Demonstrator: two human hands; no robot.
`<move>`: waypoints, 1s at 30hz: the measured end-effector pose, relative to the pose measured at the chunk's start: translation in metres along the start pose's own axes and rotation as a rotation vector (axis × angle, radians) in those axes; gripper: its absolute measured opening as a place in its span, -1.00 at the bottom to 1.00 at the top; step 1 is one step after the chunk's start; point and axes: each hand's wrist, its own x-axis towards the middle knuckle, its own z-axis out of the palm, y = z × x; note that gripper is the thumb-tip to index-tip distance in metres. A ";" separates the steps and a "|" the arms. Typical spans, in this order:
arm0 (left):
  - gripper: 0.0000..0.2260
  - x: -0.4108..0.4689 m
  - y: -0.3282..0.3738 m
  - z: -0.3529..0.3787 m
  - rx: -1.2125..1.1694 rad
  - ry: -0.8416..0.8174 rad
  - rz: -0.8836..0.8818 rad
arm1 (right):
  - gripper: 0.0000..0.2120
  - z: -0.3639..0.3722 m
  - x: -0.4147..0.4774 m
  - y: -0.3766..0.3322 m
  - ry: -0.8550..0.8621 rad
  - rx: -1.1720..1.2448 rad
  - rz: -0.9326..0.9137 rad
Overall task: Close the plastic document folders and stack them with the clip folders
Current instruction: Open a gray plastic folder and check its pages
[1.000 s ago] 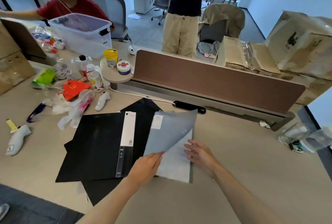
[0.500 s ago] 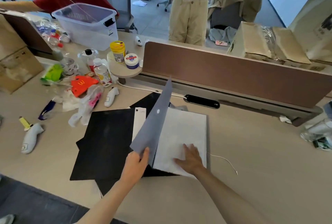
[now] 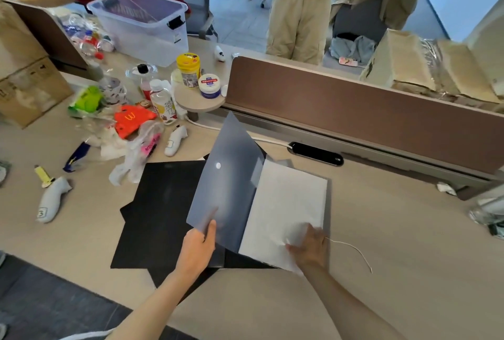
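A grey translucent plastic folder lies open on the desk. Its front flap (image 3: 226,181) stands raised and leans left, with a white snap dot on it. My left hand (image 3: 197,247) pinches the flap's lower corner. White paper (image 3: 283,208) fills the folder's lower half, and my right hand (image 3: 309,247) presses flat on the paper's near right corner. Black clip folders (image 3: 161,203) lie flat under and to the left of the grey folder, partly hidden by the flap.
Bottles, plastic bags and white handheld devices (image 3: 51,199) clutter the desk's left side. A brown divider panel (image 3: 354,110) runs along the back. A thin white wire (image 3: 354,251) lies right of the folder. Two people are beyond the desk by a clear bin (image 3: 141,23).
The flap went from lying over the paper to standing up, and now leans left over the black folders. My right hand slid to the paper's near right corner. The view moved closer.
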 end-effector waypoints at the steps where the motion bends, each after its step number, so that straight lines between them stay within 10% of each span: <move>1: -0.66 0.000 0.002 0.001 0.006 -0.001 0.000 | -0.18 -0.003 0.001 -0.005 -0.009 -0.010 0.048; 8: -0.65 -0.001 0.005 0.000 -0.008 -0.008 -0.055 | -0.40 -0.009 0.005 -0.027 -0.033 -0.145 0.027; 13: -0.66 -0.002 0.008 -0.002 0.006 -0.022 -0.081 | -0.26 0.011 0.001 -0.049 -0.241 -0.135 -0.291; 18: -0.66 -0.001 0.008 -0.003 0.030 -0.031 -0.094 | 0.00 0.018 0.002 -0.055 -0.172 0.052 -0.055; 30: -0.68 0.002 0.004 -0.004 0.072 0.002 -0.114 | -0.60 -0.015 -0.001 0.013 -0.096 0.602 0.109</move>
